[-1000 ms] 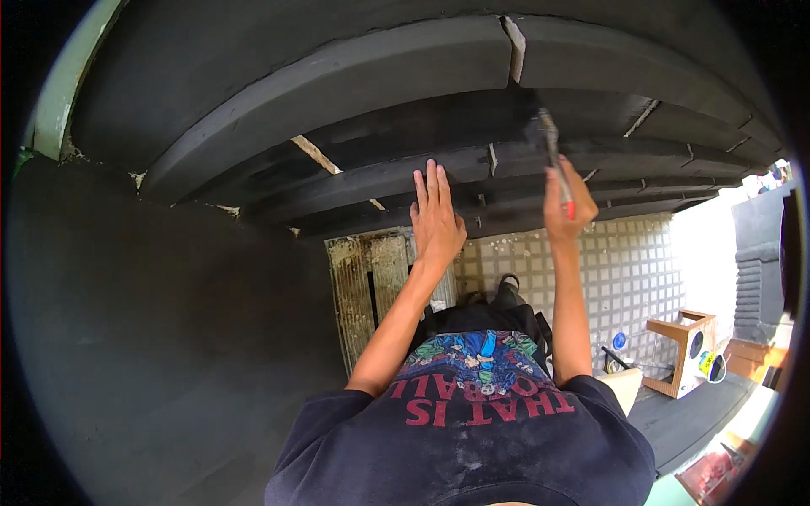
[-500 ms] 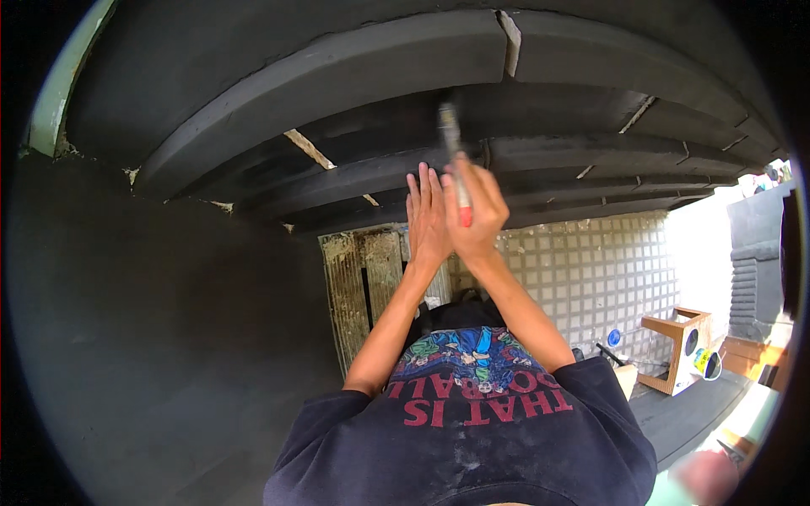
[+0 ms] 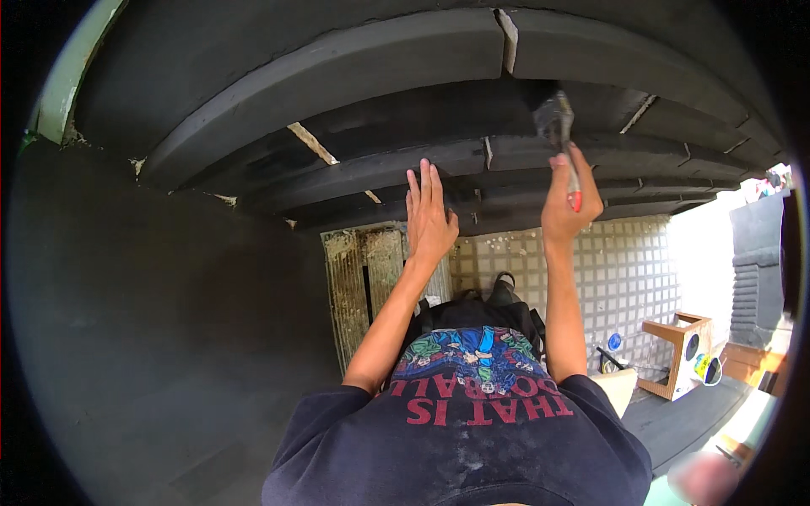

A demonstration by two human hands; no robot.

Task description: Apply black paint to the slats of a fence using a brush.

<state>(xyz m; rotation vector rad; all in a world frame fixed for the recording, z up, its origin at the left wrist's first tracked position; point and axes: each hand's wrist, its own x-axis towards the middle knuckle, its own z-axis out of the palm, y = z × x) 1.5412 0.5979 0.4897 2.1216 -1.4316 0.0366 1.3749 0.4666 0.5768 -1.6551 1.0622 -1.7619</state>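
Note:
My right hand grips a paintbrush by its handle, whose end is red. The dark bristles point up and away, against the dark band between the two far ridges; whether they press on it is hard to tell. My left hand, fingers stretched out, lies at the dark grey ridge and holds nothing. Beyond both hands runs a broader dark grey ridge, split by a pale gap. Another pale, unpainted-looking strip crosses the band left of the brush.
A large dark wall fills the left side. Below the ridges are worn wooden boards and a tiled floor. At the right stand a wooden stool-like frame and a small tub. A blue lid lies nearby.
My right hand has moved right with the paintbrush, away from my left hand. The left hand stays at nearly the same place, its thumb now showing apart.

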